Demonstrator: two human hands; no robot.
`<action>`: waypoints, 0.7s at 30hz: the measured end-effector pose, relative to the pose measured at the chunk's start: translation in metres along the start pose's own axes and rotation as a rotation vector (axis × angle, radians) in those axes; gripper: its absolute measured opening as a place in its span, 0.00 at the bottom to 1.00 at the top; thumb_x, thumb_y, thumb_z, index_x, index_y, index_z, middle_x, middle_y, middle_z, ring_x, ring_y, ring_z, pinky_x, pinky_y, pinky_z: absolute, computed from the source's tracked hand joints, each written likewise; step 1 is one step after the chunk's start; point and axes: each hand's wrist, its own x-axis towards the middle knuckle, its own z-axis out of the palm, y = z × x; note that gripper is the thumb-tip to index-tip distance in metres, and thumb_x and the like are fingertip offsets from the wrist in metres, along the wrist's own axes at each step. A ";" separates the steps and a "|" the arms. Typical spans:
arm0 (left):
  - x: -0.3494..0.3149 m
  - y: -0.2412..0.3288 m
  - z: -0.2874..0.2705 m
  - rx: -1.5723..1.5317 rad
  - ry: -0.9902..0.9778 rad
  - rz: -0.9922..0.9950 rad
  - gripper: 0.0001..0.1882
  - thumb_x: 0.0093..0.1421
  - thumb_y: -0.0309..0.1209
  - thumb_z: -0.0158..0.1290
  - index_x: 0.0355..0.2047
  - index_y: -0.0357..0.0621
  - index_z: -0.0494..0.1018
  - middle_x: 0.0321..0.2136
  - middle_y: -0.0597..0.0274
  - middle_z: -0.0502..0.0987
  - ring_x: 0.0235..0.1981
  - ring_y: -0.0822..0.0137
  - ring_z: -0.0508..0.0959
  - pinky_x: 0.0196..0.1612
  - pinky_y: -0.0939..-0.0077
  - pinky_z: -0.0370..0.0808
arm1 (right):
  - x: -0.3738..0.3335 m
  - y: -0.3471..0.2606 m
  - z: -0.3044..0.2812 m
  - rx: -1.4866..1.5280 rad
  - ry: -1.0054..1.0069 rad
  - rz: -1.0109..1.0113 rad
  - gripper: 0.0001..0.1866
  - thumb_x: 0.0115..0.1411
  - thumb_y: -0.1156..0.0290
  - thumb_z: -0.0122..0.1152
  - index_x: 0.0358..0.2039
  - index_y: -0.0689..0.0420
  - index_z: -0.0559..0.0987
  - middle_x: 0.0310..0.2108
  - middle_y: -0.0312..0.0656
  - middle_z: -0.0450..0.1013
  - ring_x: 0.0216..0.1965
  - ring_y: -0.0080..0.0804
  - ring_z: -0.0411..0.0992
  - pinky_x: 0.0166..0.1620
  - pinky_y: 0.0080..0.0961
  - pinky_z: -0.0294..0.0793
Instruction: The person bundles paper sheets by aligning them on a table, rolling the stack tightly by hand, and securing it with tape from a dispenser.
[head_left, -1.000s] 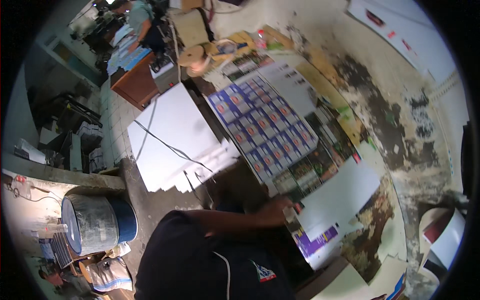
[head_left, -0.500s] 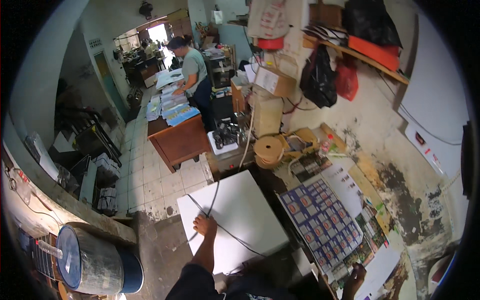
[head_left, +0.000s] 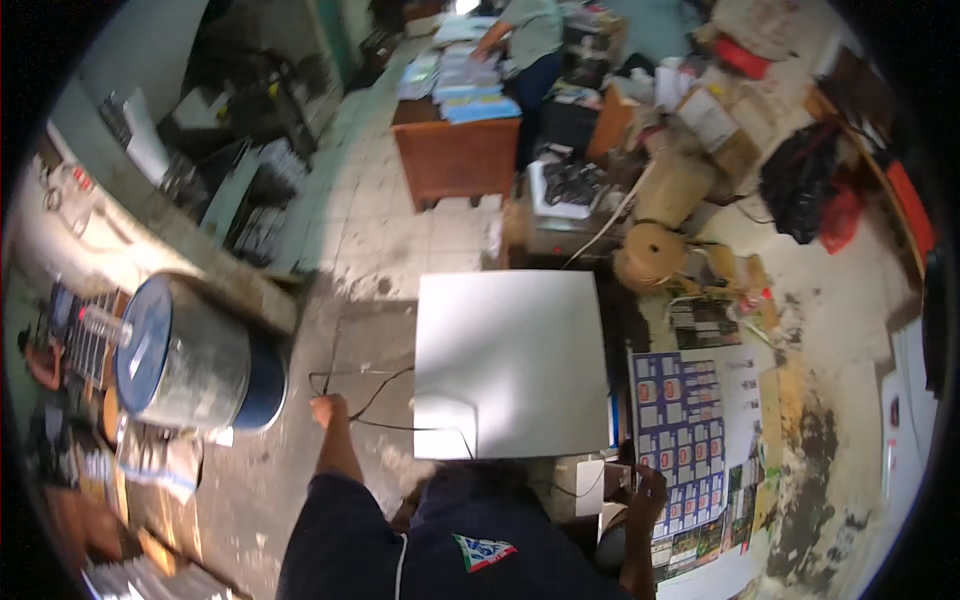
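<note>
My left hand (head_left: 327, 409) is out to the left over the grey floor, its fingers closed around a thin black cable (head_left: 390, 428). The cable loops from that hand across to the front left part of a white square top (head_left: 510, 365), which lies before me. My right hand (head_left: 650, 490) is low on the right, beside a blue printed sheet (head_left: 683, 440) with rows of small pictures. Its fingers are bent and dark; whether they grip anything is unclear. A small white panel (head_left: 589, 488) stands to the left of that hand.
A blue-ended drum (head_left: 200, 350) with a plastic bottle (head_left: 105, 325) on it stands left. Ahead, a person (head_left: 535, 40) works at a brown desk (head_left: 458, 165) stacked with papers. A cardboard spool (head_left: 655, 253) and a stained wall (head_left: 815, 450) are on the right.
My view has tipped down and swung. My left hand has moved off the white top to its left, pulling the cable along. My right hand is now by the sheet's near left edge.
</note>
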 end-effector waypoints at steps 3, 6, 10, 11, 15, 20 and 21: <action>-0.060 -0.123 -0.069 0.454 -0.181 0.070 0.17 0.60 0.33 0.51 0.48 0.37 0.74 0.48 0.44 0.78 0.51 0.48 0.78 0.49 0.57 0.78 | 0.007 -0.025 0.041 -0.129 -0.286 -0.113 0.11 0.66 0.72 0.49 0.38 0.62 0.80 0.36 0.47 0.77 0.41 0.41 0.74 0.48 0.34 0.71; -0.146 -0.173 -0.122 0.980 -0.642 0.310 0.18 0.49 0.33 0.56 0.40 0.43 0.81 0.41 0.49 0.82 0.45 0.53 0.81 0.49 0.52 0.78 | 0.010 -0.040 0.075 0.224 -0.432 -0.062 0.15 0.67 0.62 0.54 0.39 0.62 0.79 0.38 0.47 0.76 0.44 0.37 0.73 0.51 0.37 0.70; -0.260 -0.103 -0.166 0.522 -0.755 0.845 0.23 0.54 0.47 0.55 0.25 0.35 0.79 0.26 0.39 0.79 0.30 0.43 0.80 0.37 0.50 0.76 | 0.024 -0.114 0.126 0.514 -0.858 -0.398 0.30 0.60 0.53 0.64 0.54 0.63 0.73 0.54 0.51 0.69 0.57 0.44 0.67 0.59 0.39 0.65; -0.310 -0.028 -0.214 0.287 -0.852 0.859 0.28 0.60 0.52 0.52 0.29 0.34 0.79 0.27 0.39 0.79 0.30 0.42 0.80 0.37 0.48 0.75 | 0.021 -0.148 0.135 0.603 -0.947 -0.515 0.39 0.56 0.49 0.68 0.59 0.64 0.69 0.59 0.52 0.65 0.62 0.45 0.63 0.62 0.38 0.63; -0.412 0.053 -0.267 -0.628 -0.685 0.912 0.09 0.60 0.32 0.60 0.32 0.41 0.72 0.24 0.57 0.74 0.26 0.66 0.75 0.31 0.71 0.71 | -0.029 -0.227 0.148 1.020 -1.739 -0.398 0.71 0.39 0.49 0.81 0.70 0.63 0.41 0.68 0.55 0.50 0.69 0.42 0.52 0.65 0.38 0.58; -0.413 0.092 -0.256 -1.362 -0.441 0.630 0.14 0.59 0.26 0.62 0.24 0.45 0.65 0.21 0.75 0.68 0.25 0.82 0.66 0.30 0.82 0.64 | -0.066 -0.229 0.132 1.109 -1.750 0.200 0.44 0.48 0.64 0.78 0.59 0.63 0.61 0.47 0.43 0.71 0.47 0.29 0.73 0.49 0.29 0.74; -0.408 0.099 -0.257 -1.464 -0.456 0.571 0.15 0.59 0.26 0.62 0.23 0.45 0.65 0.21 0.75 0.67 0.26 0.82 0.66 0.31 0.83 0.63 | -0.061 -0.217 0.143 0.975 -1.819 0.233 0.41 0.49 0.64 0.77 0.58 0.62 0.64 0.43 0.41 0.73 0.42 0.28 0.73 0.45 0.28 0.74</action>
